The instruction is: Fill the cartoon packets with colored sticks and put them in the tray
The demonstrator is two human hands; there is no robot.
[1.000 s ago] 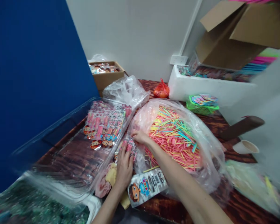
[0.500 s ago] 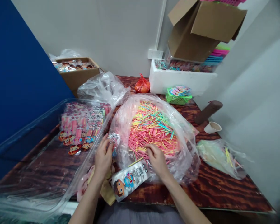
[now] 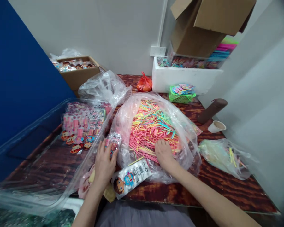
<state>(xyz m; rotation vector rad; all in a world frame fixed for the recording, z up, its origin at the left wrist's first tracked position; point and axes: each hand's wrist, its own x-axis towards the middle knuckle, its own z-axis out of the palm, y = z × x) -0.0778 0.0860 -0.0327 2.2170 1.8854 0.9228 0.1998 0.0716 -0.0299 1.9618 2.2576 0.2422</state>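
My left hand (image 3: 104,164) lies with fingers closed on a small filled packet of pink sticks (image 3: 113,143), at the left edge of a big clear bag (image 3: 191,148). That bag is full of thin coloured sticks (image 3: 151,126). My right hand (image 3: 164,153) is inside the bag's mouth, fingers curled down into the sticks; what they grip is hidden. A printed cartoon-face packet (image 3: 130,177) lies flat between my two wrists at the table's front edge.
A large clear bag (image 3: 49,176) at left holds several finished packets (image 3: 85,126). Behind stand a cardboard box (image 3: 78,71), a crumpled plastic bag (image 3: 104,86), an orange bag (image 3: 144,84), a white foam box (image 3: 184,78), a green basket (image 3: 181,94), a paper cup (image 3: 216,126) and a brown tube (image 3: 211,110).
My right hand left the small packet and went right, down into the coloured sticks. My left hand kept the packet and stayed near the bag's left edge. The camera swung right.
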